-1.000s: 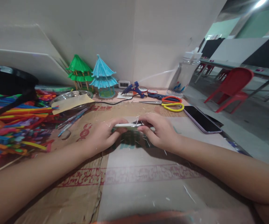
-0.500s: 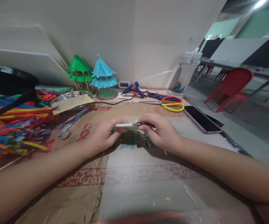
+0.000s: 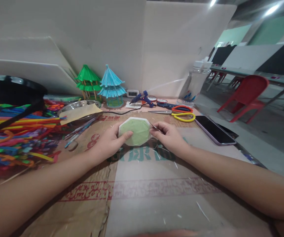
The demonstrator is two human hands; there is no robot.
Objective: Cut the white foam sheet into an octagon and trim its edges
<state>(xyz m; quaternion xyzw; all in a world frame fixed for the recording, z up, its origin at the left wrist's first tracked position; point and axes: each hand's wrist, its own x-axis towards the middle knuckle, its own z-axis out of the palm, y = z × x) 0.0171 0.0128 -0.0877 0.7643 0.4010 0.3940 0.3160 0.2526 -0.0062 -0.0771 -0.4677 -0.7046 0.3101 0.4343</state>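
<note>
My left hand [image 3: 113, 138] grips a pale green octagonal piece [image 3: 135, 131] with a white edge, its thumb lying on the green face. The piece is tilted so that this face shows toward me. In my right hand [image 3: 166, 133], pinched between thumb and fingers, is a thin dark metal blade [image 3: 153, 126], its tip at the right edge of the octagon. What the rest of this tool looks like is hidden by the fingers. Both hands are above a cardboard sheet [image 3: 87, 191] partly covered by a translucent sheet [image 3: 152, 210] with thin white scraps on it.
Behind the hands are a blue model pavilion [image 3: 111, 85], a green one [image 3: 87, 80], a glue gun [image 3: 143, 98], scissors [image 3: 181, 113] and a clear bottle [image 3: 195, 82]. Pipe cleaners [image 3: 16, 141] are heaped at left. A phone [image 3: 214, 130] lies at right.
The octagonal piece has turned from edge-on to showing its green face. The blade has moved from across the piece's edge to its right side. The whole view has shifted slightly.
</note>
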